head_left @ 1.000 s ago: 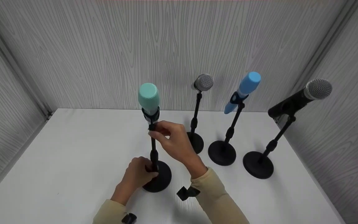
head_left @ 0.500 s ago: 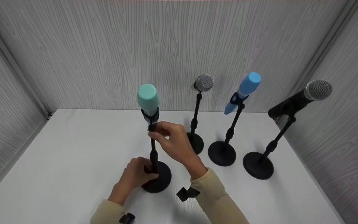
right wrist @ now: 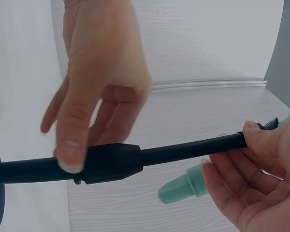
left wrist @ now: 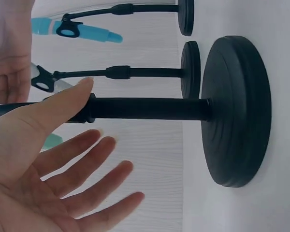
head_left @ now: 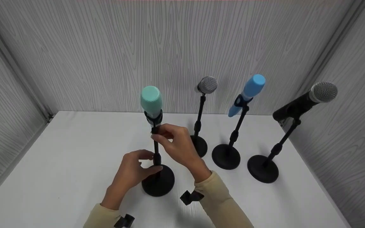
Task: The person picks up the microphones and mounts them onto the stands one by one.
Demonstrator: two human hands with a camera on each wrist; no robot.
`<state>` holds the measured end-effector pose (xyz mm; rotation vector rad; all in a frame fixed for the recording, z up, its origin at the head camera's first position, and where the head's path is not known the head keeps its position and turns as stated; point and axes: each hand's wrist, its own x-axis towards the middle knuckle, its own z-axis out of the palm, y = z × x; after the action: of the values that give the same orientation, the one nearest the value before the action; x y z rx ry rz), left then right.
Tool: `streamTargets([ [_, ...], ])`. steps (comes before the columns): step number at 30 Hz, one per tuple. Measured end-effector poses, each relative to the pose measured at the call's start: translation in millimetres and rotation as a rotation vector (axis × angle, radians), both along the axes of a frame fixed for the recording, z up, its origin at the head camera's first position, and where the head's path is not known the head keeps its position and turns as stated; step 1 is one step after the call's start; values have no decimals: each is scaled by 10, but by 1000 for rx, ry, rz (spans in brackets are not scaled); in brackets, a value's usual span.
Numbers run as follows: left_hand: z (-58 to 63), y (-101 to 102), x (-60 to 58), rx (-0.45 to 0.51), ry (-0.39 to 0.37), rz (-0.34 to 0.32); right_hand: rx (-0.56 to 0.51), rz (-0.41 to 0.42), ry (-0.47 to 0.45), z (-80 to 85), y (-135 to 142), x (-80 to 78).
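In the head view, a teal-headed microphone (head_left: 151,98) sits in the clip of a black desk microphone stand (head_left: 159,185) with a round base. My right hand (head_left: 180,147) pinches the upper pole just beneath the clip, between thumb and fingertips. Lower down, my left hand (head_left: 131,169) is around the pole near its thick adjusting collar (right wrist: 113,163). The left wrist view shows the left fingers (left wrist: 89,169) spread and extended, with the thumb lying along the collar. In the right wrist view, the teal handle end (right wrist: 181,186) points below the pole.
To the right stand three more black desk stands: one with a silver-headed microphone (head_left: 208,85), one with a blue microphone (head_left: 254,85), and one with a black microphone (head_left: 299,103). Grey wood-grain panels (head_left: 106,57) enclose the white table (head_left: 74,158) at back and sides.
My left hand has loosened from the lower pole just above the base and moved up to the collar, its fingers opening. The right hand keeps its pinch, and the stand stays nearly in place.
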<state>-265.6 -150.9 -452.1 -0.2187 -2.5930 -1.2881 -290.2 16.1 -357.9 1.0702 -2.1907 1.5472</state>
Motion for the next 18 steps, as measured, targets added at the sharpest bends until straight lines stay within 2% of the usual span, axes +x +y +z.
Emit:
streamTargets([
  [4, 24, 71, 11, 54, 65, 29, -6, 3, 2, -117, -1, -110],
  [7, 7, 113, 11, 81, 146, 43, -9, 7, 8, -128, 1, -123],
  [12, -35, 136, -8, 71, 271, 63, 1, -3, 28, -124, 9, -119],
  [18, -28, 129, -17, 85, 312, 30, 17, -12, 47, -127, 16, -130],
])
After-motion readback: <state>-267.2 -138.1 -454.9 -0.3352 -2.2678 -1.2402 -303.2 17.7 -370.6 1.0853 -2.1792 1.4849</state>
